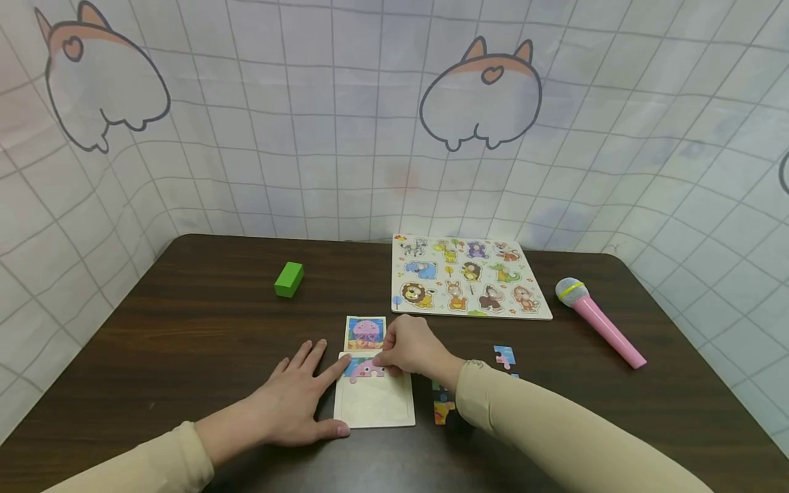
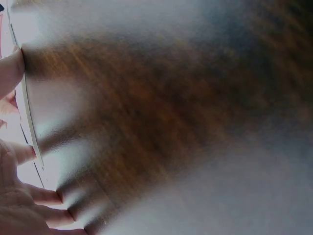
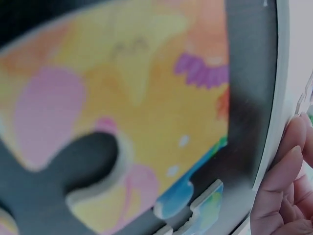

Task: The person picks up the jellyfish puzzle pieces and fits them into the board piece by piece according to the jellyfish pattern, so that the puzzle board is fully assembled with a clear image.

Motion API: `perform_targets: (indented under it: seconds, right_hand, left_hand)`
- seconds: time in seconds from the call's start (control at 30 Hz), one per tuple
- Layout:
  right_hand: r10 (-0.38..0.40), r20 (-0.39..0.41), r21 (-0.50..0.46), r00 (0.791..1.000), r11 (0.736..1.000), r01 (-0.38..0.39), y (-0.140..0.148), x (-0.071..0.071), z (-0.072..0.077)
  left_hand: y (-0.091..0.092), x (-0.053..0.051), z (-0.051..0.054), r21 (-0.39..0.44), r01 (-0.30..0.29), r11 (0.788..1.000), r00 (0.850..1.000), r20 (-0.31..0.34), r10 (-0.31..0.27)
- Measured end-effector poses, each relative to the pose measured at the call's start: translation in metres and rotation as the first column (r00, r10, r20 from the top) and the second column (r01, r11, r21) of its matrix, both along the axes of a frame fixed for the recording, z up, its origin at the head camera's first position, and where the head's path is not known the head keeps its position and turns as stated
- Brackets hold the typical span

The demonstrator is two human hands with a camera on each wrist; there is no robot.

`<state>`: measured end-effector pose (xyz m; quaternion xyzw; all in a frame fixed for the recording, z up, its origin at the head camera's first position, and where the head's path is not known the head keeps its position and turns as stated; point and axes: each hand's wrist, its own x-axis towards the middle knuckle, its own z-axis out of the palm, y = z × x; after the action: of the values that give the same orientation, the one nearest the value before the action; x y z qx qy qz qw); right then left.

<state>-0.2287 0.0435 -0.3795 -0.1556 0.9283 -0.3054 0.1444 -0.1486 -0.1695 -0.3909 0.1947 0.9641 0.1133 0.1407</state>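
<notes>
A small pale puzzle tray (image 1: 374,405) lies on the dark table below a jellyfish picture card (image 1: 366,334). Pink-and-blue puzzle pieces (image 1: 362,370) sit along the tray's upper part. My left hand (image 1: 290,404) is spread flat at the tray's left side, with its index fingertip on the upper left corner and its thumb by the lower left one. Over the upper right corner, my right hand (image 1: 411,346) has its fingers curled and pinches a puzzle piece, mostly hidden by the fingers. In the right wrist view, a yellow-orange loose piece (image 3: 156,112) looms close.
Loose pieces lie right of the tray, including a blue-pink one (image 1: 504,355) and an orange one (image 1: 442,412) partly near my right sleeve. Behind stands an animal puzzle board (image 1: 459,311). A green block (image 1: 289,279) is back left, a pink microphone (image 1: 607,329) at right.
</notes>
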Motion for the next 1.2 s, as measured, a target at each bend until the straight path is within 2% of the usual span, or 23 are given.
perform_targets:
  seconds: [0.27, 0.33, 0.4, 0.43, 0.5, 0.53, 0.6, 0.67, 0.7, 0.77, 0.83, 0.9, 0.97, 1.03, 1.13, 1.2]
  right_hand:
    - [0.064, -0.044, 0.042, 0.997, 0.997, -0.062, 0.004, 0.004, 0.002]
    - [0.104, -0.067, 0.042, 0.992, 0.994, -0.101, 0.009, 0.006, 0.003]
    - [0.169, -0.119, 0.061, 0.978, 0.985, -0.163, 0.016, 0.008, 0.004]
    - [0.218, -0.152, 0.084, 0.964, 0.975, -0.207, 0.02, 0.009, 0.005]
    - [0.355, -0.231, 0.17, 0.906, 0.931, -0.322, 0.027, 0.011, 0.007]
    - [0.423, -0.263, 0.224, 0.867, 0.901, -0.372, 0.031, 0.013, 0.007]
    - [0.551, -0.297, 0.347, 0.78, 0.823, -0.45, 0.038, 0.016, 0.007]
    - [0.642, -0.304, 0.446, 0.704, 0.749, -0.49, 0.042, 0.018, 0.007]
    - [0.666, -0.296, 0.484, 0.685, 0.723, -0.494, 0.043, 0.019, 0.007]
    - [0.695, -0.287, 0.535, 0.659, 0.687, -0.492, 0.045, 0.021, 0.006]
    - [0.71, -0.281, 0.562, 0.646, 0.667, -0.488, 0.046, 0.021, 0.006]
    - [0.717, -0.271, 0.574, 0.642, 0.656, -0.49, 0.047, 0.021, 0.006]
    - [0.707, -0.262, 0.548, 0.657, 0.669, -0.502, 0.049, 0.02, 0.006]
    - [0.669, -0.249, 0.47, 0.7, 0.716, -0.516, 0.053, 0.02, 0.006]
    - [0.566, -0.218, 0.276, 0.795, 0.817, -0.506, 0.067, 0.017, 0.01]
    - [0.49, -0.205, 0.174, 0.847, 0.87, -0.462, 0.081, 0.014, 0.012]
  left_hand:
    - [0.001, 0.0, -0.001, -0.002, 0.002, 1.0, 1.0, -0.003, -0.002]
    - [0.001, 0.0, -0.001, -0.001, -0.002, 1.0, 1.0, 0.003, 0.002]
    - [0.002, 0.0, -0.002, 0.001, 0.0, 1.0, 1.0, 0.001, 0.0]
    - [0.002, -0.001, -0.002, 0.002, 0.001, 1.0, 1.0, 0.0, -0.001]
    - [0.002, -0.001, -0.001, 0.001, 0.005, 1.0, 1.0, -0.002, -0.005]
    - [0.001, -0.001, -0.001, 0.002, 0.008, 1.0, 1.0, -0.003, -0.008]
    - [0.001, -0.001, -0.001, 0.0, 0.004, 1.0, 1.0, 0.001, -0.004]
    - [0.0, -0.001, 0.0, -0.003, 0.0, 1.0, 1.0, 0.008, 0.0]
    - [0.0, -0.001, 0.0, -0.003, -0.001, 1.0, 1.0, 0.01, 0.001]
    - [0.0, -0.001, 0.001, -0.006, -0.003, 1.0, 1.0, 0.011, 0.003]
    - [0.001, -0.002, 0.002, -0.007, 0.001, 1.0, 1.0, 0.008, -0.001]
    - [0.001, -0.001, 0.002, -0.009, 0.002, 1.0, 1.0, 0.006, -0.002]
    - [0.001, -0.001, 0.002, -0.01, 0.001, 1.0, 1.0, 0.009, -0.001]
    - [0.001, 0.0, 0.002, -0.01, -0.001, 1.0, 1.0, 0.013, 0.001]
    - [0.002, -0.001, 0.002, -0.012, -0.005, 1.0, 1.0, 0.018, 0.006]
    - [0.002, -0.002, 0.002, -0.014, -0.006, 1.0, 1.0, 0.016, 0.006]
